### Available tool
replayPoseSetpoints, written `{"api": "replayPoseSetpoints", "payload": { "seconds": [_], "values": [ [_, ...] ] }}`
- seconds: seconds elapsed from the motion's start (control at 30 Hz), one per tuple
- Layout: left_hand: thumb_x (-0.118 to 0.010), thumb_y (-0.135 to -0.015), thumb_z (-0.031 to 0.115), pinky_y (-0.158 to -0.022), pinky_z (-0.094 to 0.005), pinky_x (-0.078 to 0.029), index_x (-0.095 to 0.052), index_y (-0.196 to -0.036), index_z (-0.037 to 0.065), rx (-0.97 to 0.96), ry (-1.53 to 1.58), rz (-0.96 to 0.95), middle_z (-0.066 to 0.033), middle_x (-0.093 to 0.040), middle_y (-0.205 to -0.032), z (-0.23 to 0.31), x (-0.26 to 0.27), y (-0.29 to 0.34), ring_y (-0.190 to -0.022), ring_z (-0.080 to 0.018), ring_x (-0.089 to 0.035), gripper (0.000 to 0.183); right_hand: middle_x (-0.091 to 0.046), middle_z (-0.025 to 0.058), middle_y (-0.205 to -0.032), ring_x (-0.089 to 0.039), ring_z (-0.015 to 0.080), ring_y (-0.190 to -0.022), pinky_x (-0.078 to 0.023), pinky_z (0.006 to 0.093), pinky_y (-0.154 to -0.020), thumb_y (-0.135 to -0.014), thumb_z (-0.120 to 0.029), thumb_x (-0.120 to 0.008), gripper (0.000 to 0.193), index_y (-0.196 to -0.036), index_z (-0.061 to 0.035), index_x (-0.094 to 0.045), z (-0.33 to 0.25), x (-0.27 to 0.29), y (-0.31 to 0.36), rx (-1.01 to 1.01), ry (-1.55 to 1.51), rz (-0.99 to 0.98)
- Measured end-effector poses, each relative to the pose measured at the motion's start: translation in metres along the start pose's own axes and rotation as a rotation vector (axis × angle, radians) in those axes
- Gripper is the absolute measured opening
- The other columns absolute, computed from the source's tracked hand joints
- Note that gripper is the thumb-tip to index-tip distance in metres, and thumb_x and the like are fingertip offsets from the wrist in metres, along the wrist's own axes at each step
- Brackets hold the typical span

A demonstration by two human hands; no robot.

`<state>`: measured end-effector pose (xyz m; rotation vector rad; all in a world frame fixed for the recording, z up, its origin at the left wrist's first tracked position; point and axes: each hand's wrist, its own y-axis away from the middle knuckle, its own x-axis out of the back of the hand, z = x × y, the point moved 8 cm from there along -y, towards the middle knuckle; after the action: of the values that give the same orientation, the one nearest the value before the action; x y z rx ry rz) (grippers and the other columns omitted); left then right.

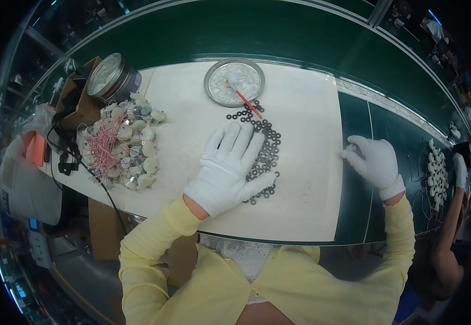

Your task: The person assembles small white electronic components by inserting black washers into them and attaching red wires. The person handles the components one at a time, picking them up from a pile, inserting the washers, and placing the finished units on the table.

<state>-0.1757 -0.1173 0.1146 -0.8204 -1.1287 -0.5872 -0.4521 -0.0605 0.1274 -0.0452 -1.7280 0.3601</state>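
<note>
My left hand (225,168), in a white glove, lies flat with its fingers spread on the white work sheet (186,97). Its fingers and thumb rest against a spread of small dark rings (268,146), partly covering them. Over the green surface past the sheet's right edge is my right hand (374,163), gloved too. Its fingers curl and the thumb meets the index finger; whatever may be pinched there is hidden. Beyond the rings stands a round metal dish (234,82) with whitish paste, and a brush with a red handle (249,104) leans over its rim.
At left lies a heap of small round motors (132,146) with pink wires. Behind it stand an open tin (114,78) and a cardboard box (78,108); a black cable (97,181) crosses the table edge. More pale round parts (436,176) sit far right, near another person's arm (450,238).
</note>
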Motion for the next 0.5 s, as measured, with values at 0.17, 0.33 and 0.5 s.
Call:
{"api": "replayPoseSetpoints", "payload": {
  "seconds": [0.17,0.33,0.5],
  "values": [
    [-0.060,-0.093,0.055,-0.117,-0.0553,-0.029,-0.053,-0.141,-0.003,-0.098,0.031,-0.039,-0.0306,-0.049,-0.146,0.013,-0.009,-0.007,-0.137,-0.0476,-0.044,0.076,-0.073,0.0022,-0.074,-0.068,0.0229,-0.062,-0.046,0.0347,-0.055,-0.089,-0.033,-0.074,0.028,-0.099,-0.0075,-0.069,-0.002,-0.001,-0.001,0.000,0.008,-0.026],
    [-0.060,-0.093,0.055,-0.117,-0.0554,-0.029,-0.054,-0.140,-0.003,-0.136,0.050,-0.070,-0.0303,-0.050,-0.145,0.019,-0.009,0.001,-0.136,-0.0469,-0.045,0.075,-0.073,0.0023,-0.076,-0.069,0.0233,-0.063,-0.046,0.0356,-0.056,-0.090,-0.032,-0.073,0.027,-0.101,-0.0078,-0.068,-0.001,0.000,0.004,-0.027,-0.011,-0.017],
    [-0.059,-0.094,0.055,-0.117,-0.0537,-0.030,-0.054,-0.140,-0.003,-0.104,0.015,0.002,-0.0296,-0.050,-0.145,0.011,-0.008,-0.010,-0.136,-0.0464,-0.046,0.074,-0.073,0.0026,-0.076,-0.068,0.0238,-0.062,-0.047,0.0360,-0.057,-0.090,-0.031,-0.072,0.027,-0.103,-0.0081,-0.068,-0.003,-0.001,0.002,0.006,0.028,0.009]
  ]
}}
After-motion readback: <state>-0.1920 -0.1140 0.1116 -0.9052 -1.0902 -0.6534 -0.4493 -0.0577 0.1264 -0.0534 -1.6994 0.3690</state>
